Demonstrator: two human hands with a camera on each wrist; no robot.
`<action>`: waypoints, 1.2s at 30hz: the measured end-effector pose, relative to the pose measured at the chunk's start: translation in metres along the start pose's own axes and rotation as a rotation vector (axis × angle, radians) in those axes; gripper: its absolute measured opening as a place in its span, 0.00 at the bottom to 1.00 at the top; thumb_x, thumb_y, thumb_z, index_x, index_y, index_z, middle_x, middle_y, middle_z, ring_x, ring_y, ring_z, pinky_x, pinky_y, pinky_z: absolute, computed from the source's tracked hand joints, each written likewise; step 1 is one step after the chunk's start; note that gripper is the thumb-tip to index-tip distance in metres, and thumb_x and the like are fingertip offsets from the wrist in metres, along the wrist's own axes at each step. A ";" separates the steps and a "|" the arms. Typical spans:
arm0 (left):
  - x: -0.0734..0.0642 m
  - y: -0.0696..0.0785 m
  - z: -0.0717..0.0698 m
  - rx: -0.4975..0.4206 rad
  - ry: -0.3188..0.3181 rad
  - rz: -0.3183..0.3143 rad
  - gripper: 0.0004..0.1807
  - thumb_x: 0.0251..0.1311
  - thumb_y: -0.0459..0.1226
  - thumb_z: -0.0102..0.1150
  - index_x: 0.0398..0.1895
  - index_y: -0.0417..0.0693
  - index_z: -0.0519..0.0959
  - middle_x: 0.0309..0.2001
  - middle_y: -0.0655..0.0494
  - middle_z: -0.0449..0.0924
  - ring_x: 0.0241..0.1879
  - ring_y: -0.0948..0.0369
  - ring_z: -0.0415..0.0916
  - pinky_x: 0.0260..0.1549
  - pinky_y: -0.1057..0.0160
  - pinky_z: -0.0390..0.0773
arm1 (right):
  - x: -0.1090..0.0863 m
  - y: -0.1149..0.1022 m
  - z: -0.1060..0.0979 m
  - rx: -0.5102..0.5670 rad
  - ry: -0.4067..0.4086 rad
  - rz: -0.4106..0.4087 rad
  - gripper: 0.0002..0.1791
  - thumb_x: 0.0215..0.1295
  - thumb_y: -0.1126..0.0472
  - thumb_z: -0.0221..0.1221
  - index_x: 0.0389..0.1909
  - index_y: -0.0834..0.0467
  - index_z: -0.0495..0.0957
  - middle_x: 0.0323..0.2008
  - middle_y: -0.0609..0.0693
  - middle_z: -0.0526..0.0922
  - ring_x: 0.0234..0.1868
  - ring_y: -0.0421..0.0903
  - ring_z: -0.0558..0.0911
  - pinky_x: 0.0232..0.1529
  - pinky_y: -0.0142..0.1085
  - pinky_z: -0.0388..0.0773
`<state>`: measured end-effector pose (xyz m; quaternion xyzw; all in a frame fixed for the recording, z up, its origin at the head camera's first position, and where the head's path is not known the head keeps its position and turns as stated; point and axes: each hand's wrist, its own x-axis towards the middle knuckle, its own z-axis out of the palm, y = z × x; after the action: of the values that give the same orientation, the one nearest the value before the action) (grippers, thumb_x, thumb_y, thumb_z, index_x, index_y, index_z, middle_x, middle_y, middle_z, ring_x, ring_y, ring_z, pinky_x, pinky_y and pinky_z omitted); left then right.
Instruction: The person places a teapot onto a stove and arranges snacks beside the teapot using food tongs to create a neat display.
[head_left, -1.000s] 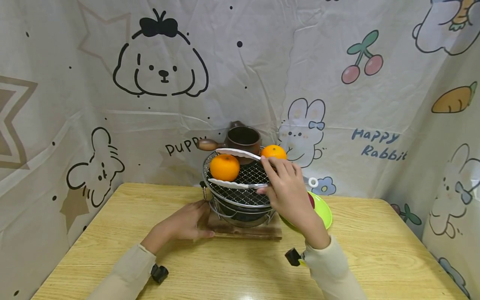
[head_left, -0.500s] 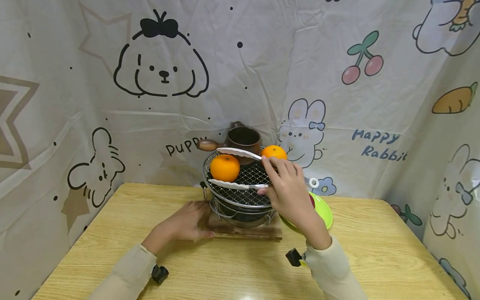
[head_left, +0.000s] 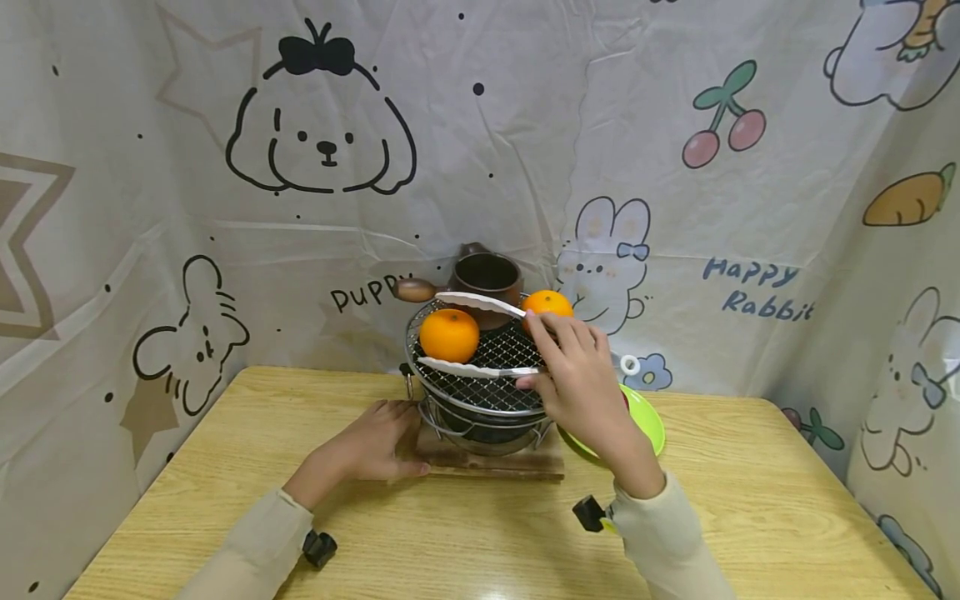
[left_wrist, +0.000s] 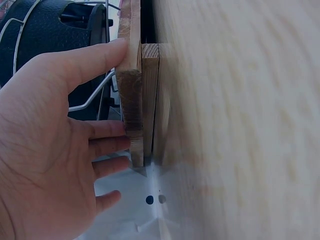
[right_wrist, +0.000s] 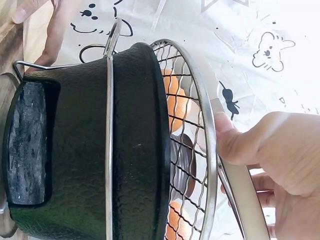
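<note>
My right hand [head_left: 581, 383] holds a pair of tongs [head_left: 476, 302] with white wavy tips, thumb on one arm and fingers on the other. The tong arms stand spread on either side of an orange mandarin [head_left: 450, 335], which sits on the round wire grill [head_left: 498, 400]; contact with the fruit cannot be made out. Below is a black stove [right_wrist: 140, 150] on a wooden board [head_left: 487, 462]. My left hand [head_left: 375, 442] rests against that board's left end. In the left wrist view its thumb and extended fingers [left_wrist: 107, 145] touch the board's edges.
A brown clay pot [head_left: 487, 279] with a side handle stands at the grill's back. Another mandarin [head_left: 549, 305] lies at the right, partly behind my hand. A green plate [head_left: 651, 425] bearing something red is beyond my right wrist. A printed cloth [head_left: 480, 167] backs the table.
The tongs have shifted very slightly to the right, and their upper arm sits a touch higher. Left hand, mandarins and pot have stayed put.
</note>
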<state>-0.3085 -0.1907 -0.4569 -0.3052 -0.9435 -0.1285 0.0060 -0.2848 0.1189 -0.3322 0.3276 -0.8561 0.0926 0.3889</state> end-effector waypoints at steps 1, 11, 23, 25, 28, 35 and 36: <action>0.000 0.000 0.000 0.007 -0.002 -0.005 0.51 0.59 0.63 0.62 0.73 0.34 0.66 0.73 0.33 0.65 0.73 0.37 0.62 0.73 0.34 0.57 | 0.000 0.000 0.000 0.002 -0.002 0.004 0.42 0.57 0.54 0.73 0.71 0.64 0.70 0.62 0.62 0.77 0.59 0.61 0.75 0.61 0.58 0.69; -0.001 0.002 0.000 0.029 0.013 -0.033 0.50 0.57 0.64 0.63 0.74 0.41 0.67 0.73 0.39 0.68 0.72 0.41 0.65 0.67 0.33 0.57 | 0.000 0.003 -0.005 0.014 0.027 0.010 0.44 0.53 0.54 0.75 0.70 0.65 0.71 0.60 0.63 0.78 0.57 0.61 0.74 0.60 0.59 0.68; 0.000 0.001 0.001 -0.014 0.037 0.018 0.49 0.58 0.61 0.64 0.75 0.38 0.65 0.72 0.35 0.67 0.71 0.39 0.64 0.69 0.34 0.58 | -0.002 0.021 -0.017 0.035 0.043 0.081 0.47 0.50 0.55 0.76 0.71 0.65 0.69 0.62 0.66 0.77 0.61 0.63 0.74 0.63 0.60 0.65; 0.000 0.001 0.001 -0.020 0.033 0.018 0.50 0.58 0.60 0.64 0.75 0.38 0.65 0.72 0.35 0.66 0.72 0.39 0.64 0.69 0.33 0.58 | -0.003 0.026 -0.022 0.041 0.036 0.108 0.48 0.51 0.55 0.76 0.72 0.65 0.68 0.63 0.66 0.76 0.62 0.64 0.73 0.64 0.61 0.64; 0.000 0.001 0.001 -0.030 0.026 0.016 0.50 0.58 0.61 0.64 0.75 0.37 0.65 0.73 0.34 0.65 0.72 0.38 0.62 0.70 0.32 0.57 | -0.005 0.035 -0.030 0.046 0.037 0.147 0.48 0.52 0.57 0.76 0.73 0.65 0.66 0.64 0.67 0.75 0.63 0.65 0.71 0.65 0.61 0.63; 0.001 0.000 0.002 -0.033 0.011 0.011 0.51 0.59 0.62 0.63 0.75 0.36 0.64 0.74 0.34 0.64 0.73 0.38 0.62 0.72 0.33 0.55 | -0.013 0.059 -0.052 0.056 0.085 0.227 0.48 0.51 0.63 0.76 0.73 0.65 0.66 0.64 0.67 0.73 0.63 0.67 0.69 0.64 0.62 0.61; 0.001 -0.001 0.002 -0.030 0.012 0.011 0.50 0.59 0.62 0.63 0.75 0.36 0.64 0.73 0.35 0.65 0.73 0.38 0.62 0.71 0.33 0.56 | -0.015 0.063 -0.055 0.056 0.091 0.242 0.48 0.51 0.63 0.76 0.73 0.66 0.66 0.64 0.67 0.73 0.63 0.67 0.69 0.64 0.63 0.61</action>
<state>-0.3093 -0.1901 -0.4594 -0.3098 -0.9397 -0.1445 0.0080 -0.2837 0.1973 -0.2994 0.2280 -0.8679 0.1774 0.4041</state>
